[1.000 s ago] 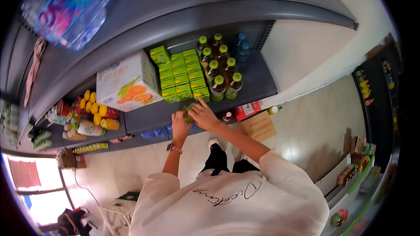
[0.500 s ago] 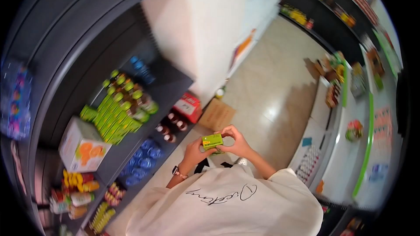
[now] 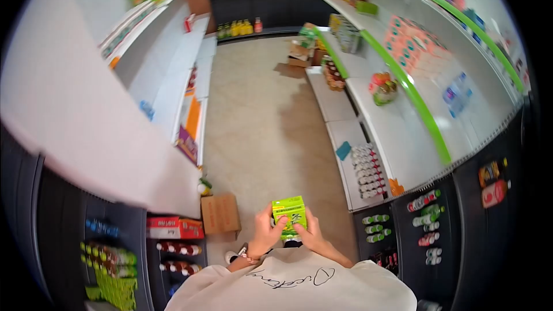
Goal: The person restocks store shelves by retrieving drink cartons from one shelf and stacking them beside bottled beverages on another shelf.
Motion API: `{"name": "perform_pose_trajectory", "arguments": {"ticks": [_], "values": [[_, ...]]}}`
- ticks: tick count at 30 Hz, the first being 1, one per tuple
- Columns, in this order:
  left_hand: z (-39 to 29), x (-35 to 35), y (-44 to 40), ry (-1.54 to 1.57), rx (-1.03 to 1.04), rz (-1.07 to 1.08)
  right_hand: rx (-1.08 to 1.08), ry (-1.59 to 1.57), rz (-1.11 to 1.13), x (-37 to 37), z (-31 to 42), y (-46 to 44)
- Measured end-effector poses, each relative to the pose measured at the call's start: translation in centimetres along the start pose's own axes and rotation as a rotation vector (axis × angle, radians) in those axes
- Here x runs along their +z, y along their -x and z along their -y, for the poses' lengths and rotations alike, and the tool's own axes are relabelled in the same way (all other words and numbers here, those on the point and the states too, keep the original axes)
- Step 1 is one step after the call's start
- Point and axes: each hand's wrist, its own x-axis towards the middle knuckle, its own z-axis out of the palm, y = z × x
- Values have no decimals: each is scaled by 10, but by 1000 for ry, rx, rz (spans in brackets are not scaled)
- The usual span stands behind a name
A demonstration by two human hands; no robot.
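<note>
A small bright green carton point(image 3: 292, 207) with dark lettering is held upright in front of my body, below the middle of the view. My left hand point(image 3: 268, 232) grips its left side, the thumb lying across the printed front. On the opposite side my right hand point(image 3: 312, 235) holds it too, fingers wrapped round the edge. The carton's lower end and back are partly hidden by my hands.
Shelves line the aisle floor point(image 3: 247, 121). A brown cardboard box point(image 3: 220, 213) stands on the floor ahead to the left, beside a white pillar point(image 3: 86, 115). Green packs point(image 3: 117, 289) lie on the lower left shelf. Small bottles point(image 3: 368, 170) fill part of the right shelf.
My view has swung right, from the dark left shelf to the aisle. The carton has turned from lying on its side to upright, showing a larger printed face. Both hands still hold it.
</note>
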Motion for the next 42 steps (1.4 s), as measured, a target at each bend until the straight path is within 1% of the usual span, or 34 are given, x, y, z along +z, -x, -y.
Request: {"name": "perform_pose_trajectory", "arguments": {"ticks": [1, 2, 3, 4, 5, 7, 8, 9, 10, 11, 12, 15, 16, 17, 18, 19, 20, 21, 23, 24, 25, 27, 28, 29, 31, 32, 33, 34, 35, 37, 38, 40, 41, 42], "values": [[-2, 19, -9, 10, 13, 38, -12, 10, -49, -17, -1, -2], [-3, 37, -17, 62, 10, 94, -87, 43, -113, -32, -6, -3], [-3, 51, -23, 113, 1, 144, -89, 51, -139, -42, -7, -2], [-6, 61, -30, 132, 21, 234, -93, -7, -193, -51, -5, -3], [-9, 70, -35, 138, 28, 250, -96, -65, -243, -59, -6, -3], [-17, 81, -43, 474, -84, 308, -91, -61, -231, -68, -18, -3], [-13, 77, -53, 486, -33, 387, -42, 9, -160, -67, -12, -6], [-10, 73, -63, 485, -27, 407, 3, 78, -92, -65, -4, -12], [-7, 69, -68, 589, -69, 429, 29, 146, -74, -63, 14, -22], [-1, 65, -73, 693, -113, 450, 27, 148, -93, -60, 15, -29], [16, 60, -76, 705, -159, 478, 56, 188, -72, -57, 12, -36], [42, 51, -100, 708, -187, 511, 106, 247, -44, -53, -1, -65], [52, 49, -108, 713, -186, 522, 168, 281, -13, -54, -3, -76], [64, 45, -116, 627, -308, 536, 235, 313, 18, -54, -5, -86], [74, 40, -124, 535, -428, 551, 241, 316, 7, -52, -5, -96], [82, 37, -146, 438, -526, 570, 290, 243, -39, -52, -4, -114], [87, 35, -171, 330, -324, 626, 333, 170, -86, -53, -3, -136], [90, 32, -195, 294, -176, 633, 322, 180, -104, -52, -1, -160], [58, 12, -249, 105, -189, 658, 241, 65, -265, -38, 4, -195], [62, 6, -271, 156, -171, 644, 365, -27, -244, -35, 3, -215], [62, 0, -293, 160, -173, 648, 368, -24, -248, -33, -2, -239], [65, -19, -323, -4, -169, 564, 139, -134, -318, -15, -17, -279], [73, -23, -338, 100, -56, 485, 140, -138, -323, -9, -19, -298], [83, -29, -351, 102, -43, 487, 131, -108, -293, -8, -20, -321], [99, -42, -369, 51, -102, 341, 115, -55, -267, -8, -22, -358], [101, -44, -381, 88, 51, 271, 8, 24, -275, -7, -25, -373], [102, -47, -387, 96, 45, 279, -83, 91, -282, -5, -28, -380], [100, -51, -391, 80, 26, 281, -104, 114, -270, -6, -29, -389], [101, -53, -400, 62, 13, 283, -98, 113, -279, -7, -31, -396], [109, -52, -411, 38, 11, 288, -13, 73, -239, -11, -36, -409], [114, -51, -418, 18, 13, 281, -18, 74, -243, -14, -42, -417], [123, -52, -432, -17, -16, 315, 162, 116, -175, -18, -55, -425], [128, -52, -438, -53, -51, 346, 160, 120, -175, -20, -61, -430], [140, -53, -443, -126, -61, 390, 229, 173, -158, -22, -66, -436]]}}
